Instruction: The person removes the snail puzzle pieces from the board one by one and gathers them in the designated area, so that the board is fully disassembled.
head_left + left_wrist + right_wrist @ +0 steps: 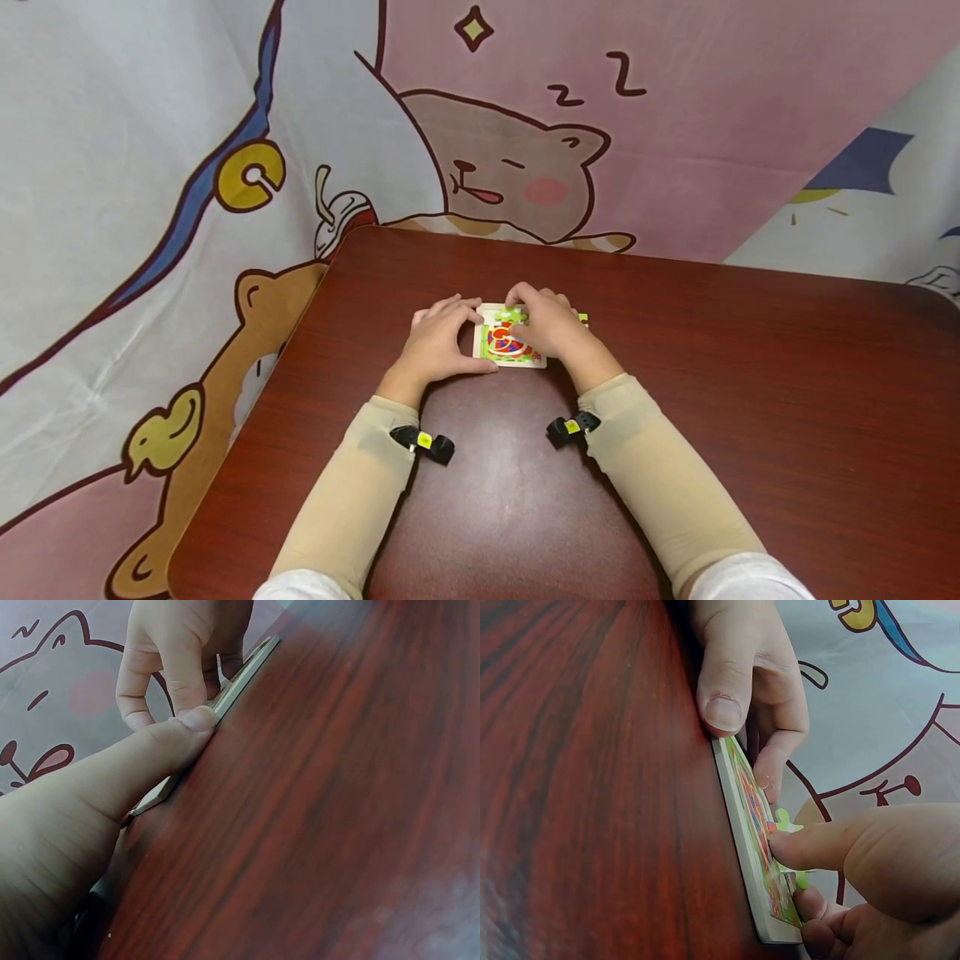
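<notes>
A small square jigsaw puzzle board (491, 363) with a pale frame and a red, blue and green picture lies on the table. My left hand (441, 340) holds it from the left, thumb along the near edge and fingers by the far left corner. Over the board's upper right is my right hand (552, 327), pinching a green and white puzzle piece (510, 316). From the right wrist, that puzzle piece (783, 820) stands tilted up off the board by the thumb. The right hand covers part of the picture.
Another light green puzzle piece (583, 318) shows just beyond the right hand. The dark red-brown table (750, 400) extends far to the right. A cartoon-printed cloth (675, 167) hangs behind the table and along its left side.
</notes>
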Tool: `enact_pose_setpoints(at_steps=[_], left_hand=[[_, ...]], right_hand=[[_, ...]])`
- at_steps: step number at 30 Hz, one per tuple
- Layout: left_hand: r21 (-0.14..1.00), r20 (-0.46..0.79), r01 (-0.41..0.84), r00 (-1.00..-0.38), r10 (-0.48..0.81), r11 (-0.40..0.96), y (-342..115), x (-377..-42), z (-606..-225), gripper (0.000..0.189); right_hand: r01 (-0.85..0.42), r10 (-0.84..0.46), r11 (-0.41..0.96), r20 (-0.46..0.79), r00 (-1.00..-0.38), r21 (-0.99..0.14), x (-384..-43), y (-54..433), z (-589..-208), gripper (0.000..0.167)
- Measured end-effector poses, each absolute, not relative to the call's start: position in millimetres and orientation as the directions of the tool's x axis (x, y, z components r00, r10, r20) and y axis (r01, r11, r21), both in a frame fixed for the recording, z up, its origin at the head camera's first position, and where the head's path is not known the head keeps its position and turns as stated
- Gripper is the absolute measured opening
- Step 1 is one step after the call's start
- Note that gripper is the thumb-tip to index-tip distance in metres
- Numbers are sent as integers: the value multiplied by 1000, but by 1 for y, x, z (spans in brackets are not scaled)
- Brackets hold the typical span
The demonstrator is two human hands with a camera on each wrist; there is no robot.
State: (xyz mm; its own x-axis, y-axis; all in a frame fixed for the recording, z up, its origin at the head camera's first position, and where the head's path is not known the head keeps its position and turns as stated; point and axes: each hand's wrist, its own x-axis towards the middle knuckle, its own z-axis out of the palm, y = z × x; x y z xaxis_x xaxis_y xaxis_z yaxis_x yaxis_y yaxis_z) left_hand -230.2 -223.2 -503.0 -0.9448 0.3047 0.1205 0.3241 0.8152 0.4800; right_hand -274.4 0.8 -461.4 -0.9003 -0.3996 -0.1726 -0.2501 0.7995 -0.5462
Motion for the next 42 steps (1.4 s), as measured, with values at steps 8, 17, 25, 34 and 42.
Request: enact_pose_setpoints(at_steps=[8,17,25,34,42], left_hand=[[485,123,325,-945,305,812,-222,-230,-503,78],[483,131,336,-941,312,808,-219,-230,-505,78],[479,138,344,-938,317,808,-219,-232,-507,78],[487,130,336,-941,313,806,-222,-231,-507,79],[497,135,331,-943,305,802,-222,-229,-504,80]], right_hand=[[-265,-402,779,-128,-907,-568,-272,2,-463,33],[-285,-395,768,-75,-916,-574,-268,5,-468,39],[-375,-422,735,51,-905,-565,-265,13,-474,31],[-410,-418,628,158,-894,-661,-265,27,-475,32],[-346,-364,592,142,-921,-728,-259,57,-474,32]])
